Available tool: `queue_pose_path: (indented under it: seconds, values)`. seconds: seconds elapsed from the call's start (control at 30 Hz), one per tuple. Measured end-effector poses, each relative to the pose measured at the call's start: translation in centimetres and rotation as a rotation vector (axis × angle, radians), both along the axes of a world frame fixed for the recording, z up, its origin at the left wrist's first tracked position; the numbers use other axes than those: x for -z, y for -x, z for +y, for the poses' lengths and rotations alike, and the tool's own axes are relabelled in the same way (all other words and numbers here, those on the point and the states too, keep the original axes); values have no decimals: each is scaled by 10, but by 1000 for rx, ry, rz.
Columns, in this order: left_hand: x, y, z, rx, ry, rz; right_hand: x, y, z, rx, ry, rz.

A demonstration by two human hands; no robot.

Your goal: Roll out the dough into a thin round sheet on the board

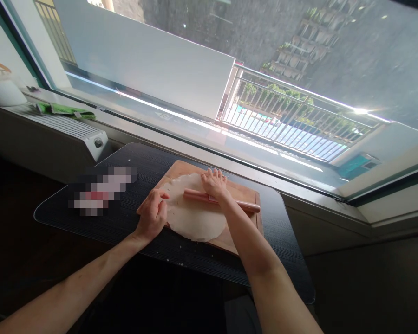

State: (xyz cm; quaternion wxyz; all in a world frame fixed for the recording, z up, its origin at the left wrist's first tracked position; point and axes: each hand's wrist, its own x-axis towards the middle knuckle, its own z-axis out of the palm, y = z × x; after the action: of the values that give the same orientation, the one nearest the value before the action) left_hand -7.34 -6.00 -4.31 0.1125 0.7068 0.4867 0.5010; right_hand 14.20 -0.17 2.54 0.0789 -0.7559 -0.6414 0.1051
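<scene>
the pin [221, 201] lies crosswise under the flat right hand [214, 183]; left fingers [159, 199] pinch the dough [191, 218] edge.

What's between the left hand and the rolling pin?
Only flat dough, on the board. Left hand pinches its edge; right hand presses the rolling pin. Head view.
</scene>
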Motion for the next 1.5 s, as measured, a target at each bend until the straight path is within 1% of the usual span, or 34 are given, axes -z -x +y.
queue_pose_path:
  seconds: [0.03, 0.07, 0.13, 0.2, 0.27, 0.3, 0.37, 0.43, 0.53, 0.6, 0.67, 0.8, 0.93, 1.03, 1.1, 1.17, 1.23, 1.3, 1.37, 1.43, 1.47, 1.5]
  values:
    - [-2, -1, 4, -10, 5, -10, -6, -8, 7, -12, 13, 27]
    - [-5, -2, 9, -21, 7, -15, -11, -16, 8, -50, 19, 66]
    - [-14, -8, 24, -45, 34, 29, -17, -33, -5, -178, 29, 160]
    - [-26, -18, 45, -73, 135, 184, -17, -45, -27, -304, 60, 184]
    - [-38, -31, 68, -85, 297, 438, -14, -53, -47, -340, 52, 96]
    - [-43, -37, 78, -79, 339, 496, -12, -56, -54, -333, 37, 34]
    - [-50, -48, 95, -52, 404, 590, -12, -62, -63, -294, -11, -58]
    - [-55, -55, 106, -19, 442, 655, -13, -73, -69, -195, -44, -96]
    - [-59, -60, 116, 22, 477, 747, -17, -96, -81, 85, -30, -98]
    - [-63, -63, 121, 45, 499, 788, -18, -111, -91, 214, 20, -86]
    - [-66, -67, 126, 70, 535, 818, -15, -121, -100, 248, 59, -84]
    - [-72, -75, 136, 141, 589, 858, -12, -126, -106, 219, 92, -120]
    - [-77, -80, 140, 244, 575, 860, -14, -125, -95, 189, 64, -109]
    - [-87, -85, 137, 348, 545, 830, -16, -118, -76, 161, -9, -73]
    - [-95, -92, 135, 425, 515, 801, -17, -107, -59, 63, -107, 38]
    - [-105, -100, 133, 504, 482, 771, -19, -92, -39, -68, -174, 210]
    - [-113, -106, 134, 565, 450, 739, -20, -78, -18, -151, -144, 376]
    - [-118, -104, 132, 570, 416, 703, -20, -67, 1, -156, -30, 474]
    - [-116, -95, 122, 464, 319, 635, -16, -62, 17, -108, 55, 499]
    - [-107, -80, 99, 339, 169, 547, -10, -61, 28, -65, 60, 482]
    - [-99, -73, 83, 363, 113, 525, -6, -62, 31, -53, 43, 474]
    - [-91, -67, 66, 457, 83, 527, -2, -64, 33, -46, 30, 471]
